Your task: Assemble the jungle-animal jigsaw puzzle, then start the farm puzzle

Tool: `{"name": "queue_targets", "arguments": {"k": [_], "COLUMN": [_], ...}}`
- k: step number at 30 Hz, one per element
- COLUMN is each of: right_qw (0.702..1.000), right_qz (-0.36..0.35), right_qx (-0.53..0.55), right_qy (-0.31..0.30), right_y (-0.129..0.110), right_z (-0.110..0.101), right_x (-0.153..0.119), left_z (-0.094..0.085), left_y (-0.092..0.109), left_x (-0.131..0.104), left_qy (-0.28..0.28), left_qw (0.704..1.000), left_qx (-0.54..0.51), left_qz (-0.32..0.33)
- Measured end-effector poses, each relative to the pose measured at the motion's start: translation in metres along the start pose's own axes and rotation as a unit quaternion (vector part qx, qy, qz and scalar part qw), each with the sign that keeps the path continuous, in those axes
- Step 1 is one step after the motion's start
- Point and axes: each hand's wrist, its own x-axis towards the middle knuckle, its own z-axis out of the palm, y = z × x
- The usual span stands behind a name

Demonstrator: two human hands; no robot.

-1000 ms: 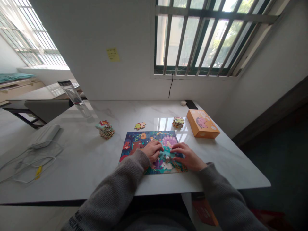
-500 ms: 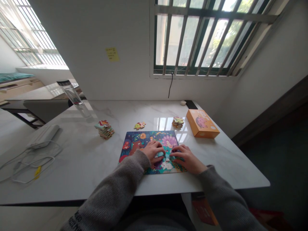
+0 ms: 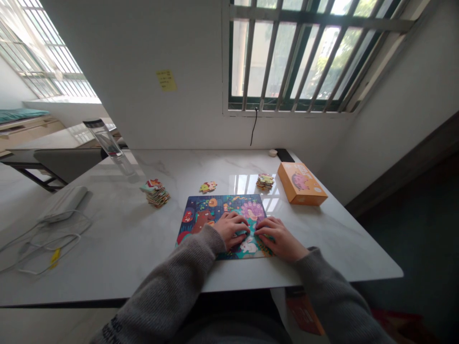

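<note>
Resting bare left hand (image 3: 233, 230) and bare right hand (image 3: 280, 238), with loosely curled fingers, on colourful, flat, rectangular animal-picture jigsaw (image 3: 216, 208). Cannot tell whether gripping anything.

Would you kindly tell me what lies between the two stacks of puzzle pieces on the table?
In the head view, a small cluster of puzzle pieces lies between the left stack and the right stack, beyond the jigsaw puzzle.

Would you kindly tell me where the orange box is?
The orange box is at right in the head view, on the white table, beside a stack of puzzle pieces and beyond the right hand.
</note>
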Motion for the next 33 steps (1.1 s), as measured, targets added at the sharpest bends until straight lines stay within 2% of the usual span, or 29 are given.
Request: {"name": "queue_targets", "arguments": {"k": [6,9,11,14,16,18,21,24,29,33], "right_qw": [1.0,1.0,1.0,1.0,1.0,1.0,1.0,1.0,1.0,1.0], "right_qz": [0.007,0.012,0.015,0.018,0.019,0.019,0.02,0.021,0.021,0.021], "right_qx": [0.007,0.007,0.007,0.008,0.007,0.004,-0.003,-0.007,-0.011,-0.01], "right_qy": [0.0,-0.001,-0.001,-0.003,-0.004,-0.005,-0.005,-0.004,-0.004,-0.006], "right_y": [-0.003,-0.003,-0.003,-0.001,-0.001,-0.001,-0.001,-0.001,0.0,0.0], "right_z": [-0.002,-0.002,-0.001,-0.001,0.0,0.0,0.001,0.001,0.002,0.001], "right_x": [0.001,0.001,0.001,0.001,0.001,0.001,0.001,0.001,0.001,0.001], "left_z": [0.003,0.0,-0.005,-0.017,-0.026,-0.035,-0.046,-0.052,-0.052,-0.051], "left_y": [-0.001,-0.01,-0.022,-0.052,-0.078,-0.105,-0.142,-0.168,-0.187,-0.193], "left_x": [0.001,0.001,0.001,-0.002,-0.004,-0.004,-0.001,0.005,0.014,0.016], "left_qy": [0.01,0.04,0.09,0.187,0.202,0.203,0.16,0.137,0.113,0.141], "left_qw": [1.0,0.999,0.995,0.973,0.963,0.952,0.935,0.933,0.938,0.937], "left_qx": [-0.011,-0.019,-0.02,-0.018,-0.008,0.019,0.074,0.079,0.069,0.057], "left_qz": [0.001,-0.003,-0.034,-0.131,-0.177,-0.227,-0.308,-0.324,-0.32,-0.315]}}
